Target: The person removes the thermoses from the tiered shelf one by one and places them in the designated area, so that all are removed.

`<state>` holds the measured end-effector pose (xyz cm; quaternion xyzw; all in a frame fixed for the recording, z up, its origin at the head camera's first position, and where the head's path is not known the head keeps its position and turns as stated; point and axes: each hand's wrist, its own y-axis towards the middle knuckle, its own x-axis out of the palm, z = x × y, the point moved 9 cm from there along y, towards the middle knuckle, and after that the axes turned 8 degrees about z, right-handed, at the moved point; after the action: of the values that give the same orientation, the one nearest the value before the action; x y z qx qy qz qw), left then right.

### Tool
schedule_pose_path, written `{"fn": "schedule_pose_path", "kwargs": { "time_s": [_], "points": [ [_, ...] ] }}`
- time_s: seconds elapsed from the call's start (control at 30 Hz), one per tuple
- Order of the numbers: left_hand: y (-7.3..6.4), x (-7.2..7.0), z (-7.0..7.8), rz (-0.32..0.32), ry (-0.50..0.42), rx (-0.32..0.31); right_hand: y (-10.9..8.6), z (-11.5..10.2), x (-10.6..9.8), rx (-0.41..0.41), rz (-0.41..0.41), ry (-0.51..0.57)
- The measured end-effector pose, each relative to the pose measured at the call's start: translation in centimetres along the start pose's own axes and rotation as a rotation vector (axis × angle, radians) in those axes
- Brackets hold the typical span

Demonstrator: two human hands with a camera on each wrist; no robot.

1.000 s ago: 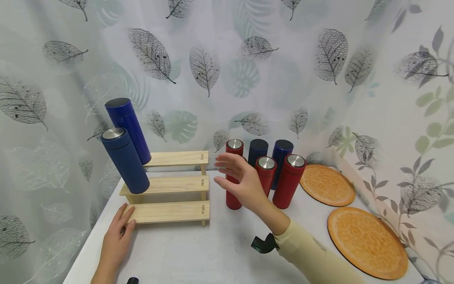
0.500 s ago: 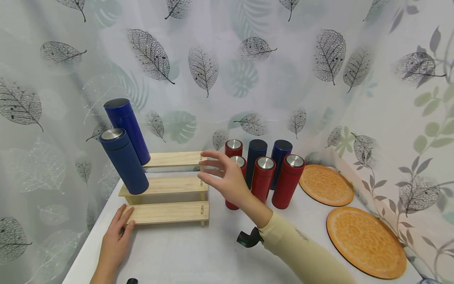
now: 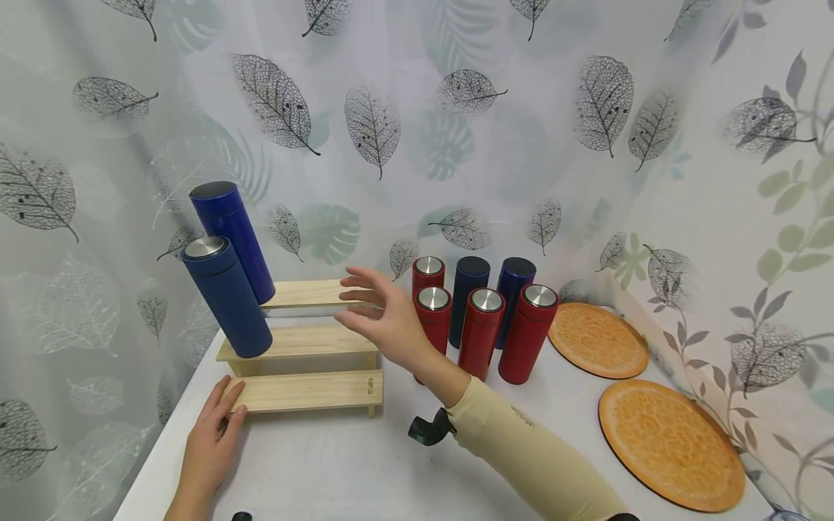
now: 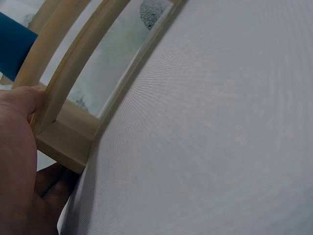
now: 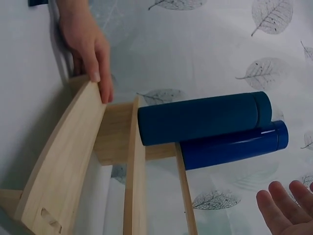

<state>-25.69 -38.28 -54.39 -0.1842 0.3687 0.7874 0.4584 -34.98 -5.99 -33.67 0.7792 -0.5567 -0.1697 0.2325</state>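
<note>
A three-step wooden display stand [image 3: 306, 391] stands on the white table. My left hand [image 3: 210, 441] grips the left end of its lowest step; in the left wrist view, the hand [image 4: 19, 147] has digits on both sides of the end piece. A matte blue thermos with a steel lid [image 3: 228, 297] stands at the left of the middle step. Behind it, a glossy dark blue thermos [image 3: 234, 239] is on the top step. My right hand [image 3: 384, 318] hovers before the stand's right end, fingers spread in a loose curve, holding nothing.
Right of the stand are several red thermoses with steel lids [image 3: 482, 333] and two dark blue ones [image 3: 470, 289]. Two round orange mats [image 3: 671, 441] lie along the table's right side. A leaf-print curtain [image 3: 417, 145] hangs behind.
My right hand has moved left, from in front of the red thermoses to the stand's right end. The left hand and the thermoses have stayed in place.
</note>
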Motion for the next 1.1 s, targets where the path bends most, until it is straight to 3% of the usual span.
{"fn": "schedule_pose_path", "kwargs": {
  "time_s": [0.27, 1.1],
  "points": [
    [0.0, -0.2, 0.2, 0.009, 0.012, 0.030, 0.9, 0.7, 1.9, 0.017, -0.005, -0.007],
    [0.0, -0.2, 0.3, 0.008, 0.016, 0.022, 1.9, 3.8, 5.3, 0.109, 0.025, -0.017]
  ]
}}
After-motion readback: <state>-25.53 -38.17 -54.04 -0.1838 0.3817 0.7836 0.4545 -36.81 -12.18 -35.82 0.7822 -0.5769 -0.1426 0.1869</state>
